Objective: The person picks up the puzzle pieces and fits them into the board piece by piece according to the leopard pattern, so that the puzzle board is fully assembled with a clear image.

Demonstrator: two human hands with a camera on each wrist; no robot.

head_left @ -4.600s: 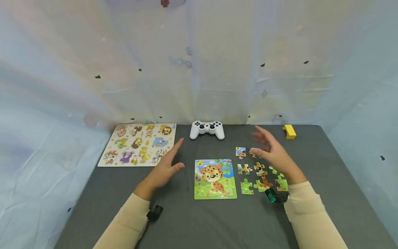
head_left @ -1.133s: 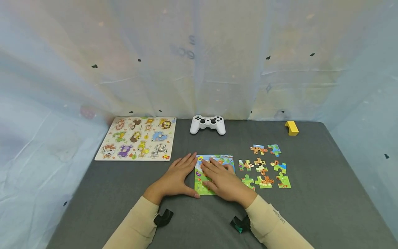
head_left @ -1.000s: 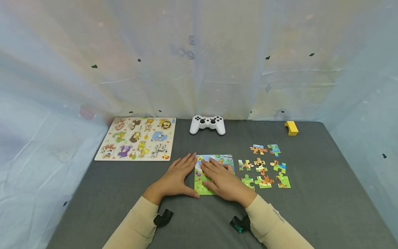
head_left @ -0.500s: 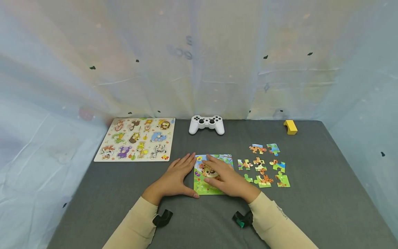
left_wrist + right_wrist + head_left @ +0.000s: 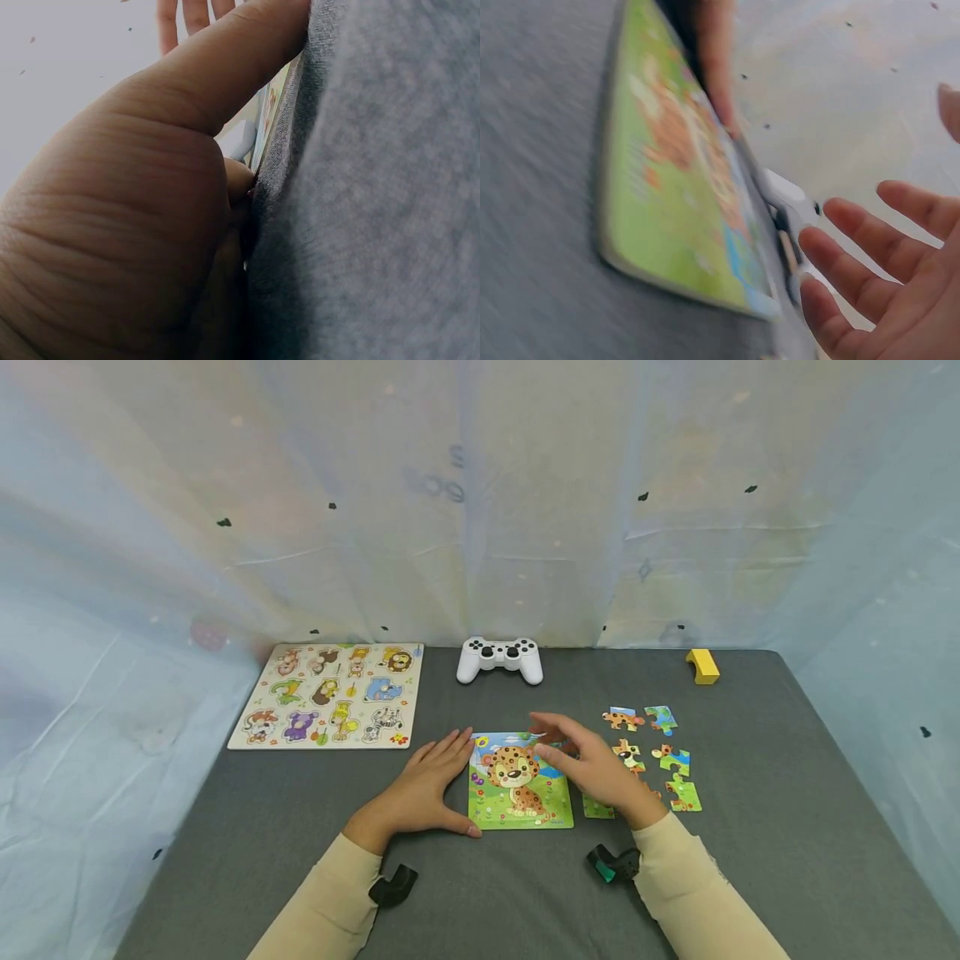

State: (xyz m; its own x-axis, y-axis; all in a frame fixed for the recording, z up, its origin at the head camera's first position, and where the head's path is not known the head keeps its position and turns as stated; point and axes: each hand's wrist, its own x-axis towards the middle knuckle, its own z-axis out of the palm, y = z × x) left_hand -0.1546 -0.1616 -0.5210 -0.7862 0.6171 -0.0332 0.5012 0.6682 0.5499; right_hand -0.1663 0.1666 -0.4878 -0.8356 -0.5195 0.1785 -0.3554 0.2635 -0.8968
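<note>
A square leopard jigsaw puzzle (image 5: 486,814) lies flat on the grey cloth. My left hand (image 5: 420,793) rests flat along its left edge, fingers straight, thumb by the near corner. Above the puzzle's far right corner hovers my right hand (image 5: 596,768), its fingers spread and loosely bent. In the right wrist view those fingers (image 5: 855,289) hold nothing and stand apart from the puzzle (image 5: 690,255). Several loose jigsaw pieces (image 5: 683,793) lie to the right, some partly covered by the right hand and wrist.
A pale board (image 5: 410,689) with animal pieces lies at the back left. At the back middle sits a white game controller (image 5: 498,662), and a yellow arched block (image 5: 703,667) stands at the back right. A pale sheet hangs behind the table.
My right hand has lifted off the puzzle and moved right. A loose piece seen at the group's far left 4.6 s ago was gone from there by 1.1 s ago. The left hand has lately stayed put.
</note>
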